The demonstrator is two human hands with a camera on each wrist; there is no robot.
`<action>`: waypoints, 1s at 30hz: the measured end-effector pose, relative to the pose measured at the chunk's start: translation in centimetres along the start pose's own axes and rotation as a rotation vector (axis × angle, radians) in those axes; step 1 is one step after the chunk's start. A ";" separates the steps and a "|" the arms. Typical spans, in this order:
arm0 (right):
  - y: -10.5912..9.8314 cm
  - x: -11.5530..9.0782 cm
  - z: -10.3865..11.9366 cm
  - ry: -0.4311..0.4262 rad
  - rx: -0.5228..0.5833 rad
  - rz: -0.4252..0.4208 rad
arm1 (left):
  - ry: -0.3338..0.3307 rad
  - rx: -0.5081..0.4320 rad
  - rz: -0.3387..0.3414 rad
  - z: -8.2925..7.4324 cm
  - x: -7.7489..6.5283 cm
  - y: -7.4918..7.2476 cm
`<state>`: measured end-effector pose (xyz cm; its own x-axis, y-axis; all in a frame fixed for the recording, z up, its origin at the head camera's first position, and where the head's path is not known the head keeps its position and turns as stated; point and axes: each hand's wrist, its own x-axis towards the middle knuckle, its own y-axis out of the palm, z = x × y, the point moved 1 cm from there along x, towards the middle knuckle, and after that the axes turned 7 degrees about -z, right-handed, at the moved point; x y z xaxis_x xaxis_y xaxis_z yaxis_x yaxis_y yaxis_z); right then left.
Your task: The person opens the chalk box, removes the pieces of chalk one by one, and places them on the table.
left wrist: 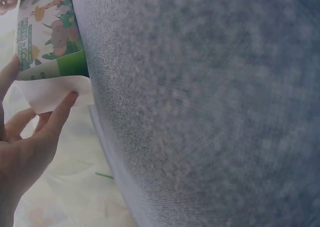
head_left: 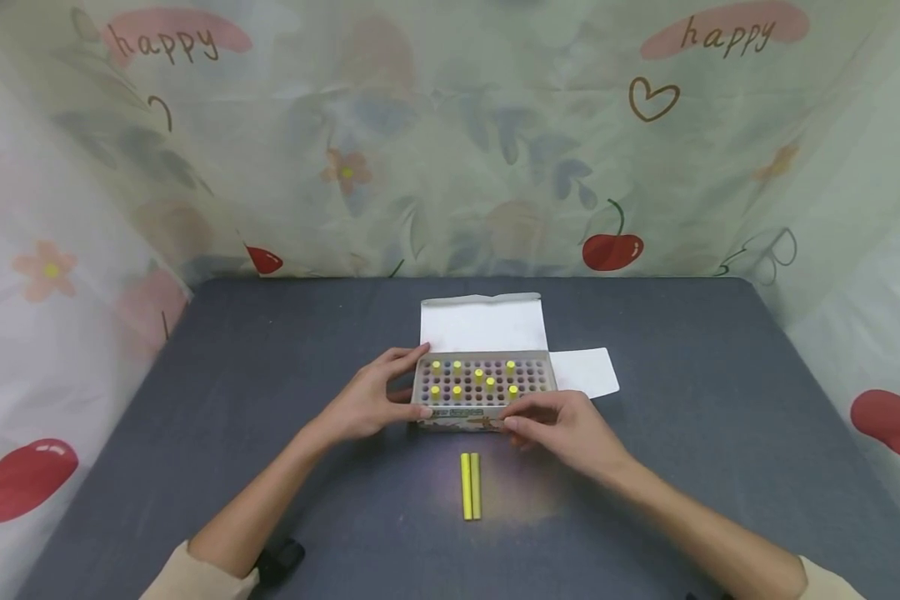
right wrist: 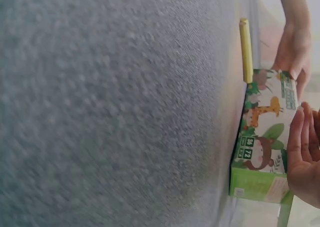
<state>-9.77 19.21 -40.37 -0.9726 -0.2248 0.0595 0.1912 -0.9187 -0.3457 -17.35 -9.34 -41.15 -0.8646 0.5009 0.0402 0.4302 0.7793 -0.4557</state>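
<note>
A cardboard box [head_left: 461, 417] with cartoon animals on its front stands with its lid up. Its inside is full of round holes, and several yellow stick tops [head_left: 478, 375] rise above the rest. My left hand [head_left: 367, 396] grips the box's left end, thumb at the front corner and a finger at the back; in the left wrist view a fingertip lies against a white end flap [left wrist: 55, 89]. My right hand [head_left: 558, 429] touches the front edge near the right corner, its fingers fairly straight in the right wrist view [right wrist: 302, 152]. Two yellow sticks [head_left: 466, 487] lie before the box.
The white lid [head_left: 483, 325] stands up behind the box, and a side flap [head_left: 588, 372] spreads out to the right. Everything sits on a dark grey table [head_left: 285, 317]. Printed curtains [head_left: 450, 167] hang behind and at both sides.
</note>
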 end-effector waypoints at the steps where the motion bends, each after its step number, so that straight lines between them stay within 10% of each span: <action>1: -0.1 0.1 0.1 0.000 0.007 -0.001 | -0.002 -0.004 0.000 0.0 0.0 0.0; 30: -3.4 2.9 0.8 -0.003 0.028 -0.085 | -0.009 0.002 -0.001 0.2 0.1 -0.2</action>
<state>-13.16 21.39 -38.30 -0.9850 -0.1464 0.0908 0.1113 -0.9433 -0.3128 -17.55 -9.49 -41.25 -0.8674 0.4965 0.0324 0.4287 0.7789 -0.4578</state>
